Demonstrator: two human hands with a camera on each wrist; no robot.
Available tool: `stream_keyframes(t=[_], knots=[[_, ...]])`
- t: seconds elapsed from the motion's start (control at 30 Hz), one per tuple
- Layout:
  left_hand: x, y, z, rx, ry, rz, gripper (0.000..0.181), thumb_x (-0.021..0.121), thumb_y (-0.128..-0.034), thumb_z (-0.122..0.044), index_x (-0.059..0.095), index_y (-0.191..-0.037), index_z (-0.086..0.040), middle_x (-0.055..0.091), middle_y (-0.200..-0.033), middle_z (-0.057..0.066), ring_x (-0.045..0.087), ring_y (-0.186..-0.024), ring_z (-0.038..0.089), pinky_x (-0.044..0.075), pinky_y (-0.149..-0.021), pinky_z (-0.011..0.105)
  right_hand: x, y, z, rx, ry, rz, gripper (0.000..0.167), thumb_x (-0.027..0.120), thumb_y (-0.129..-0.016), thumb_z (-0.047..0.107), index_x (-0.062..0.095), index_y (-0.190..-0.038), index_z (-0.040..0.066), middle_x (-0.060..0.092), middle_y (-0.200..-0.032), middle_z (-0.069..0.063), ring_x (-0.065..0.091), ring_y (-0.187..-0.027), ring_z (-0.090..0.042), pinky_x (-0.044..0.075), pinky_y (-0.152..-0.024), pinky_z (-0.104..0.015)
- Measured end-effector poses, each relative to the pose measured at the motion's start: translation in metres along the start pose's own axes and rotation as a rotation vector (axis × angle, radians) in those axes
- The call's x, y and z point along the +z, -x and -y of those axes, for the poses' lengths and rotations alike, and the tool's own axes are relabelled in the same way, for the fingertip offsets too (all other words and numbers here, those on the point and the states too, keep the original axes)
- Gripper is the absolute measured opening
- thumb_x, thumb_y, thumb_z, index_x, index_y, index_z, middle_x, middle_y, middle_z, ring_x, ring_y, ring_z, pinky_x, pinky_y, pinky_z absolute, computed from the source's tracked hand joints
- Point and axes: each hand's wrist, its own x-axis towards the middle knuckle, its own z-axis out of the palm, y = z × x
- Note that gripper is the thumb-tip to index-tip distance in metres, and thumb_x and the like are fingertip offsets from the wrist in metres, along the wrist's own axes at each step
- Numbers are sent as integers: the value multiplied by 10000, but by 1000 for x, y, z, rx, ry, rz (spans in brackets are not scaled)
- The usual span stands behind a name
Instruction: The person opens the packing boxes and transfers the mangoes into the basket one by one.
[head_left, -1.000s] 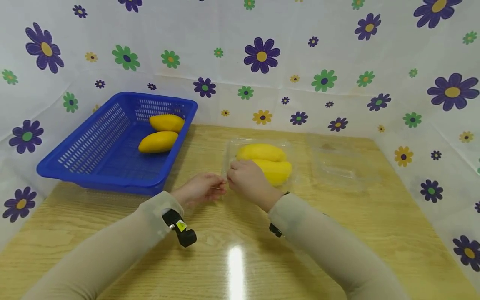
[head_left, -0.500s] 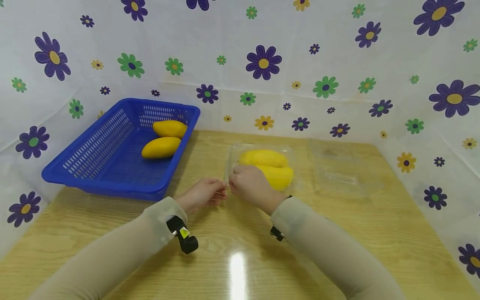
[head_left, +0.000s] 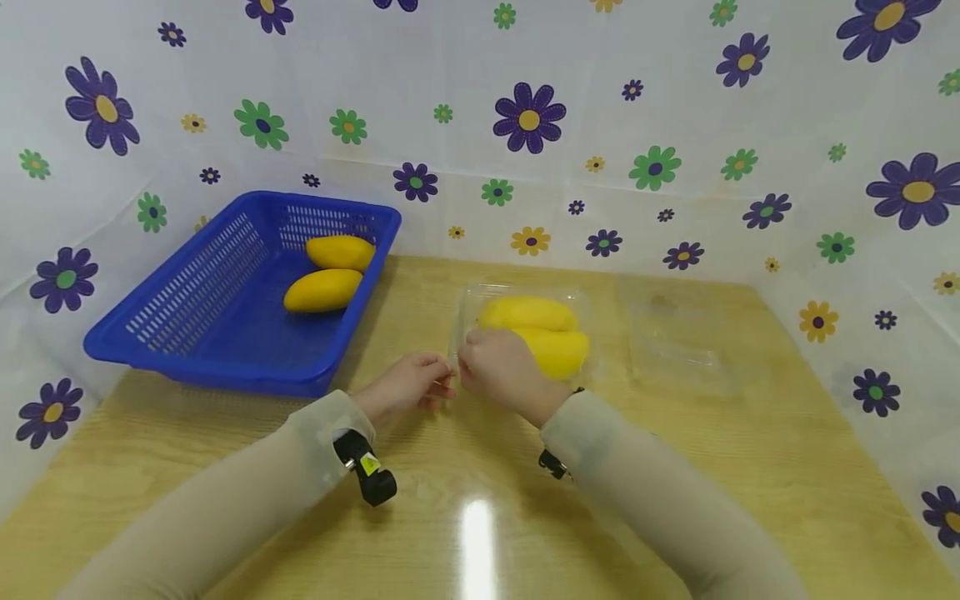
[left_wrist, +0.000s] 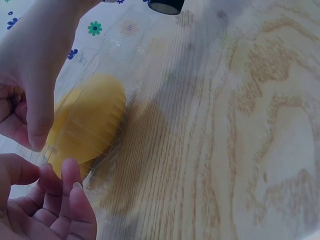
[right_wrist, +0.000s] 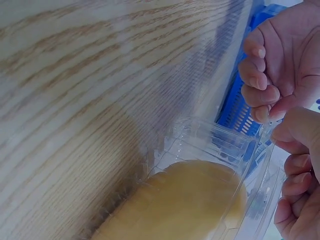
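Two yellow mangoes (head_left: 553, 353) lie side by side in a clear plastic container (right_wrist: 215, 131) at the middle of the table. At the container's near left corner my two hands meet. My left hand (head_left: 405, 385) pinches the plastic edge there between thumb and index finger, its other fingers loosely bent. Right beside it, my right hand (head_left: 501, 367) pinches the same edge with thumb and curled fingers, covering part of the nearer mangoes' side in the head view. In the left wrist view, one mango (left_wrist: 95, 115) shows through the ribbed plastic wall.
A blue basket (head_left: 251, 325) stands at the left with two more mangoes (head_left: 322, 291) along its right side. Another clear plastic container (head_left: 678, 354) sits to the right on the wooden table (head_left: 420, 517). A flowered cloth (head_left: 450, 67) hangs behind and at the sides.
The head view has shifted slightly. Both hands stay at the same container corner, with almost no visible movement; the mangoes and basket keep their places.
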Motion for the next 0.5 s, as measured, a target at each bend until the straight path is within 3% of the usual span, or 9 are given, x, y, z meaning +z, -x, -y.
stream_keyframes(t=[0.13, 0.37, 0.5], knots=[[-3, 0, -6, 15, -16, 0, 273, 398, -991, -143, 500, -758, -44, 538, -808, 57, 610, -790, 182, 486, -617, 256, -3, -4, -2, 6, 6, 10, 172, 672, -761, 122, 593, -609, 108, 484, -620, 12, 484, -537, -147, 444, -513, -269], [-2, 4, 3, -33, -20, 3, 259, 405, -975, -126, 499, -744, -57, 551, -813, 51, 618, -781, 163, 488, -625, 260, 1, 0, 6, -30, -6, 18, 205, 684, -731, 103, 554, -575, 136, 426, -572, 40, 463, -524, -127, 417, -515, -241], [-1, -2, -2, -25, 7, -10, 244, 414, -967, -126, 491, -744, -63, 539, -794, 44, 611, -762, 154, 470, -593, 242, 0, -1, 3, -20, 14, -28, 189, 700, -726, 115, 563, -597, 128, 452, -584, 35, 494, -545, -126, 439, -531, -243]])
